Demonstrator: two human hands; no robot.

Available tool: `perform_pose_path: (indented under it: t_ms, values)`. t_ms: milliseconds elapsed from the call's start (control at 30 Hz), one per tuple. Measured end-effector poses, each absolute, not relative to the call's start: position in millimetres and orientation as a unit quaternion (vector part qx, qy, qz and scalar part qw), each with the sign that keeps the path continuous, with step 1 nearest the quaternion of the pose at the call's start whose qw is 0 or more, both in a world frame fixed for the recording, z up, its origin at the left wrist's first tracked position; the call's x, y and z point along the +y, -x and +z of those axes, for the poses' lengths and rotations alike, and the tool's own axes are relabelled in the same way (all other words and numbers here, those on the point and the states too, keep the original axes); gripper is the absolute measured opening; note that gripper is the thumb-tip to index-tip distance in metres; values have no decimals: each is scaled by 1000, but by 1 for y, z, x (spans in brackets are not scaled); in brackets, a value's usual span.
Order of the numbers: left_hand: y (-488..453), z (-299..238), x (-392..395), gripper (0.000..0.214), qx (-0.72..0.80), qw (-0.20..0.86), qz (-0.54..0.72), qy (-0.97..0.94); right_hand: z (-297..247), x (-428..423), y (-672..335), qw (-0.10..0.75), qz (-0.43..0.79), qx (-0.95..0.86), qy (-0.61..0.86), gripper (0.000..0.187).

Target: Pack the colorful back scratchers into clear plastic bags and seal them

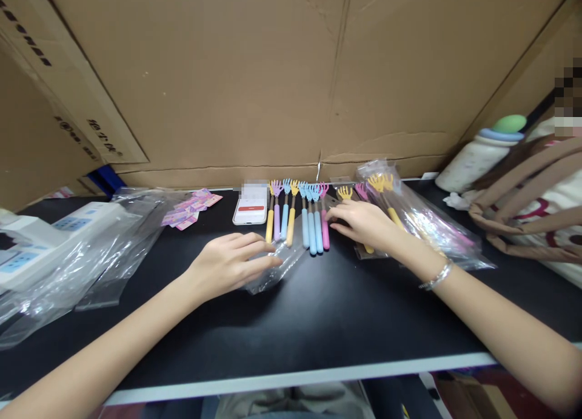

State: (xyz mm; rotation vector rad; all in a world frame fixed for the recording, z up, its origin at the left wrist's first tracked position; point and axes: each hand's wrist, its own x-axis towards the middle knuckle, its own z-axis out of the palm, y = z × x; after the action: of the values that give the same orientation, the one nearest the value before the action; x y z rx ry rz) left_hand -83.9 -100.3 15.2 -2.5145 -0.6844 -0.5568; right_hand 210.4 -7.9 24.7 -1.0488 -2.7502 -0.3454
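Several back scratchers with claw-shaped heads and coloured handles lie side by side, handles toward me, among them a purple back scratcher [277, 216] and a blue back scratcher [305, 225]. Under the fingers of my left hand [234, 262] rests a clear plastic bag [284, 261]; the fingers are stretched out and nothing is gripped that I can see. My right hand [359, 222] hovers at or touches the pink back scratcher [324, 228], fingers bent and apart. Partly under that hand lies a yellow-headed back scratcher [345, 193].
A filled plastic bag of back scratchers [436, 231] lies at right, near a white bottle [473, 161] and a brown-strapped bag [491, 219]. Left are a phone [251, 205], pink cards [193, 208], plastic bags [116, 255] and a white device [68, 234]. Cardboard [254, 73] walls the back.
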Motion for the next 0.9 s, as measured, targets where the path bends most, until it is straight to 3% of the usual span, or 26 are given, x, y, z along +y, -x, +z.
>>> perform_pose_path:
  t_ms: [333, 567, 767, 900]
  values:
    - [86, 15, -99, 33, -245, 249, -198, 916, 24, -13, -207, 99, -113, -936, 319, 16]
    - [84, 15, -101, 25, -241, 271, -215, 907, 25, -16, -204, 82, -136, -933, 324, 19]
    - [76, 1, -100, 20, -252, 236, -195, 918, 19, -19, -199, 81, -119, -925, 351, 26]
    - [71, -5, -100, 19, -264, 216, -194, 920, 16, -25, -193, 81, -123, -906, 396, 21]
